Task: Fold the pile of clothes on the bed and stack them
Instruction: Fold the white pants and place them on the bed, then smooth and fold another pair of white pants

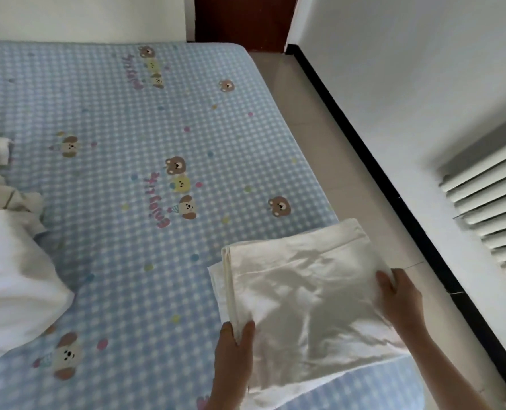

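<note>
Folded cream cloth (305, 294) at bed's (157, 119) near right corner, right edge overhanging | left hand (235, 347) pinches its near-left edge | right hand (399, 297) grasps its right edge | unfolded white clothes (12, 261) far left | open checked sheet between | floor (319, 128) strip beside the bed

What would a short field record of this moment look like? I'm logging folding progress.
surface: bed with blue checked sheet
item in hand: folded cream garment at the bed's right edge
left hand: grips the garment's near-left corner
right hand: grips its right edge
unfolded: pile of white clothes at the left
beside bed: white radiator on the wall
</note>
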`<move>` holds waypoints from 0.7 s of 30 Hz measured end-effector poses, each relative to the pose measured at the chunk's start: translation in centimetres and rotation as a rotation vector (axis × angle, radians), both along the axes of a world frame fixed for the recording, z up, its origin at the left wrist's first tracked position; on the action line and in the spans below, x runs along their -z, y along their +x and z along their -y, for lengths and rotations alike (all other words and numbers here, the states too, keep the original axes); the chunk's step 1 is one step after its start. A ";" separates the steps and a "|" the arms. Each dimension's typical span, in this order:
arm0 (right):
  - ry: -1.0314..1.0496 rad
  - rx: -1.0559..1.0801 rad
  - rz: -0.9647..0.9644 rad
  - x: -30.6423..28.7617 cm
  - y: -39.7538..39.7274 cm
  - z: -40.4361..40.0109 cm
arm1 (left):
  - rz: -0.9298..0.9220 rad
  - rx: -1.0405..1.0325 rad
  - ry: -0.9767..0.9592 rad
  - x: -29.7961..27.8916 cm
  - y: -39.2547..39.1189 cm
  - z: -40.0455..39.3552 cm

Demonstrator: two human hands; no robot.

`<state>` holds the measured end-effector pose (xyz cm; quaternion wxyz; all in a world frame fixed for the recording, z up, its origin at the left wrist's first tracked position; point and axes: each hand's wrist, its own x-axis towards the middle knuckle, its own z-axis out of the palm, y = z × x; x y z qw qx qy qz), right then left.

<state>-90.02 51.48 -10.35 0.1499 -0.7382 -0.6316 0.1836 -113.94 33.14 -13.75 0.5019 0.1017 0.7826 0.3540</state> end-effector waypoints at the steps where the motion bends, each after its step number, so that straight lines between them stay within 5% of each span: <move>1: -0.057 0.009 0.018 0.7 -0.3 -0.4 | 0.006 0.057 -0.047 0.6 0.1 0.0; 4: -0.030 -0.035 0.195 2.3 -1.5 0.4 | -0.263 0.182 -0.006 2.0 -0.1 0.7; 6: 0.025 -0.228 0.317 2.6 -3.2 2.6 | -0.711 0.482 0.193 2.3 0.0 1.4; 8: -0.080 -0.373 0.384 3.2 -4.5 4.6 | -0.902 0.841 0.319 2.6 0.5 1.4; 17: -0.305 -0.414 0.572 5.4 -5.5 5.4 | -0.909 1.221 0.197 5.9 0.5 -0.5; 21: -0.072 -0.409 0.304 1.9 -10.0 6.8 | -0.834 1.028 0.265 3.3 -4.7 2.5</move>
